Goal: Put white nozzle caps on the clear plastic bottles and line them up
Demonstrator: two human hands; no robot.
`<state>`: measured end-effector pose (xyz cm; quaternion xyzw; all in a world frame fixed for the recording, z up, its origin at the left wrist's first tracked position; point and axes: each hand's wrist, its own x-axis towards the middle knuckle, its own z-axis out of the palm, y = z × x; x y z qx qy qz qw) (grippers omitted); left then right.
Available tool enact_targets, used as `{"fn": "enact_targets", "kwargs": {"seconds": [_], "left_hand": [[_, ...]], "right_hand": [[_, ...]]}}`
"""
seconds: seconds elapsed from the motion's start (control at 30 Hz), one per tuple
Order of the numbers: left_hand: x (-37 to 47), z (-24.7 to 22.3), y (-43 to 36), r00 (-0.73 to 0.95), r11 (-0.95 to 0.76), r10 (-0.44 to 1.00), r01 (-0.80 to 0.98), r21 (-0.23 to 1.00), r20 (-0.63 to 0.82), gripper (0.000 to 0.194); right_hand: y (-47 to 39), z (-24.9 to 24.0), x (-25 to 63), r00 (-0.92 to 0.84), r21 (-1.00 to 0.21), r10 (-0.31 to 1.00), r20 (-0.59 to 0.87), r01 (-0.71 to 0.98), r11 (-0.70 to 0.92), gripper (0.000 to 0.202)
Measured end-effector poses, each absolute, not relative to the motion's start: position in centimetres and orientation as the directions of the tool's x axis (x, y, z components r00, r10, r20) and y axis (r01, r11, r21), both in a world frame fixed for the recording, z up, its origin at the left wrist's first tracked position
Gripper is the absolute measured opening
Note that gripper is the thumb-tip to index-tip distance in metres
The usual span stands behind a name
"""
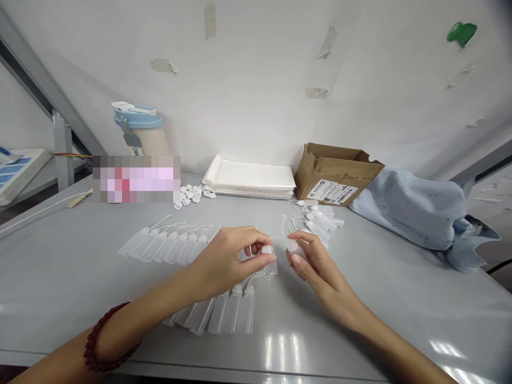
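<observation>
Between the thumb and fingers of my left hand (236,256) is a small white cap (266,249). My right hand (318,266) grips a small translucent squeeze bottle (295,249), upright and slightly tilted, with a thin white tube rising from its neck. Cap and bottle are apart, a short way from each other. Below my left forearm lies a row of similar bottles (232,312), partly covered by the arm. Another row of tubed bottles (172,245) runs left behind my left hand. More bottles (320,221) lie in a loose heap beyond my right hand.
A pile of white caps (192,194) sits at the back, beside a stack of white padded envelopes (252,178). An opened cardboard box (336,176) and a light blue cloth (412,208) are at the right. A blue-lidded tumbler (148,128) stands back left.
</observation>
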<state>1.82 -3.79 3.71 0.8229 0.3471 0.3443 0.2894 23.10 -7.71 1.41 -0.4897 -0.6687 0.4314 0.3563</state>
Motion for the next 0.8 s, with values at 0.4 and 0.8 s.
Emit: {"fn": "enact_targets", "kwargs": {"seconds": [0.4, 0.8], "left_hand": [[2.7, 3.3, -4.5, 0.613, -0.607, 0.699, 0.238, 0.758, 0.368, 0.014], [2.3, 3.5, -4.9, 0.741, -0.639, 0.606, 0.236, 0.732, 0.290, 0.018]], "right_hand": [[-7.6, 2.6, 22.7, -0.558, -0.945, 0.807, -0.195, -0.114, -0.307, 0.023], [-7.6, 2.3, 22.9, -0.606, -0.953, 0.760, -0.236, -0.007, -0.301, 0.026]]}}
